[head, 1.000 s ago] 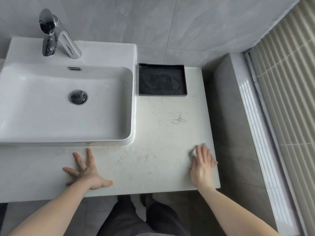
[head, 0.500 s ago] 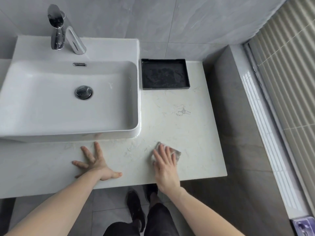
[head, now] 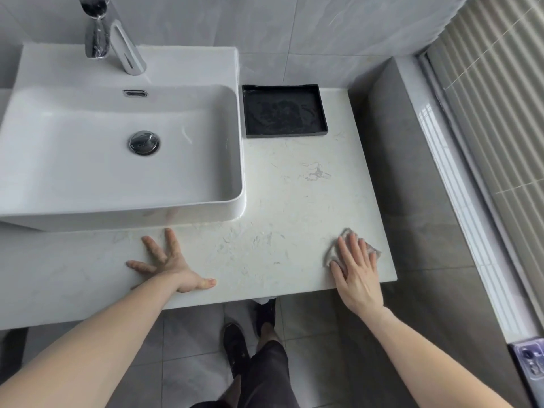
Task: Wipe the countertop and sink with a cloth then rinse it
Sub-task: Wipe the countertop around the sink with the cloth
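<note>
Half a second on, your right hand (head: 357,275), fingers (head: 350,248) flat on the cloth (head: 332,253), swept back to the desk (head: 265,231) edge; left hand (head: 170,266) splayed empty; sink (head: 117,160) pending.

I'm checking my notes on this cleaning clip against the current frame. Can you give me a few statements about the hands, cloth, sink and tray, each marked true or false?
1. The right hand presses the cloth flat on the countertop near its front right corner. True.
2. The left hand holds a second cloth. False: it lies bare on the countertop, fingers spread.
3. The black tray sits inside the sink. False: it stands on the countertop, to the right of the sink by the wall.
4. Water runs from the faucet. False: no stream shows.
5. The left hand rests in front of the sink. True.
</note>
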Demonstrator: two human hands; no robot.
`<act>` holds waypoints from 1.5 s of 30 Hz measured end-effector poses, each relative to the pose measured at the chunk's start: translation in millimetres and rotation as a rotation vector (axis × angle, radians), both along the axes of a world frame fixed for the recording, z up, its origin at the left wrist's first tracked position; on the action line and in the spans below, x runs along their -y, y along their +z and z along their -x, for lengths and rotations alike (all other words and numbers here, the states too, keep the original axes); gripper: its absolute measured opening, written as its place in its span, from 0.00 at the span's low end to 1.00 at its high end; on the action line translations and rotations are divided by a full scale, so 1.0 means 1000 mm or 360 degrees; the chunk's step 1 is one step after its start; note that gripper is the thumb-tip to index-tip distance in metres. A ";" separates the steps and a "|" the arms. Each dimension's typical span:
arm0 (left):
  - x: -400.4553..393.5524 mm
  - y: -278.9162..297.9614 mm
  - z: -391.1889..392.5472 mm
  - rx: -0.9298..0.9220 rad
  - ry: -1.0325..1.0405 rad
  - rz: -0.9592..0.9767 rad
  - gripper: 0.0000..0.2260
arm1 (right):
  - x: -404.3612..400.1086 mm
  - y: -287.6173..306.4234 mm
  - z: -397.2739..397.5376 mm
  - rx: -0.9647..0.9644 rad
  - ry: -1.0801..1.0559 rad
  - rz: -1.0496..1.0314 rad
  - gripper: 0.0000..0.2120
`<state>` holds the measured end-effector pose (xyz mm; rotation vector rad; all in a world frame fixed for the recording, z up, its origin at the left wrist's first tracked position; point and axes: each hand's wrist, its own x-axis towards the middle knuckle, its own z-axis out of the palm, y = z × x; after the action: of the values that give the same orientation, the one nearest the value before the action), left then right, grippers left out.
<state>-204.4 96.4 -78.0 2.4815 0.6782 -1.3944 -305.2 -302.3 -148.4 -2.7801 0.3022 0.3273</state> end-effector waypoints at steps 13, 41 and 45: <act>-0.001 -0.002 0.001 -0.0026 0.0000 -0.0011 0.77 | -0.113 -0.004 -0.010 -0.0041 0.0123 0.0013 0.34; -0.005 -0.004 0.002 0.0006 0.0011 0.0026 0.78 | -0.180 -0.009 -0.019 0.0075 0.0451 -0.0243 0.28; -0.006 -0.006 0.002 0.0017 0.0004 0.0023 0.78 | -0.147 -0.007 -0.005 0.0087 0.0440 -0.0155 0.29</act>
<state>-205.9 102.8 -84.1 2.4741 0.6665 -1.3794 -300.1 -155.6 -155.0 -2.7284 -0.1101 0.3206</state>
